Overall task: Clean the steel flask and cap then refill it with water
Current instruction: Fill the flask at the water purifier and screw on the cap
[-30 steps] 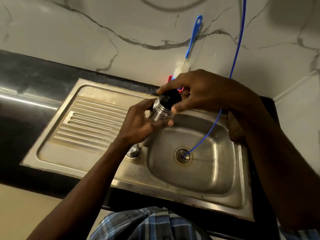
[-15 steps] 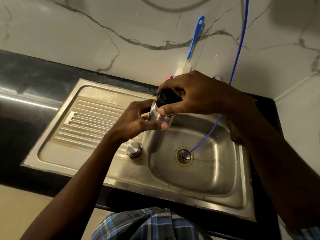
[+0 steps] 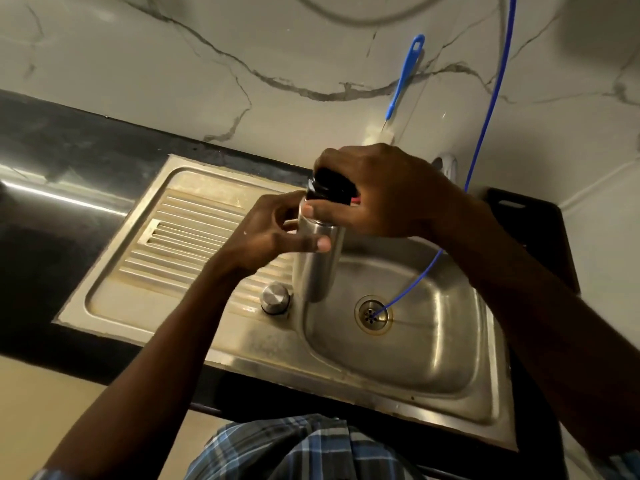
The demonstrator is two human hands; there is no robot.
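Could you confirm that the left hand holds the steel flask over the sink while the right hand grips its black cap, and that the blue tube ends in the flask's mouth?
Not quite: the blue tube ends in the sink drain, not the flask, as the head view shows. The left hand does hold the steel flask over the sink while the right hand grips its black cap.

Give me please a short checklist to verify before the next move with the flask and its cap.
1. Left hand holds the steel flask body: ok.
2. Right hand fingers wrap the black cap: ok.
3. Flask is over the sink basin edge, so spills should fall inside: ok.
4. Cap loose or tight on the thread: cannot tell.
5. Blue tube ends at the drain, beside the flask: ok.
6. Bottle brush within reach at the wall: ok.
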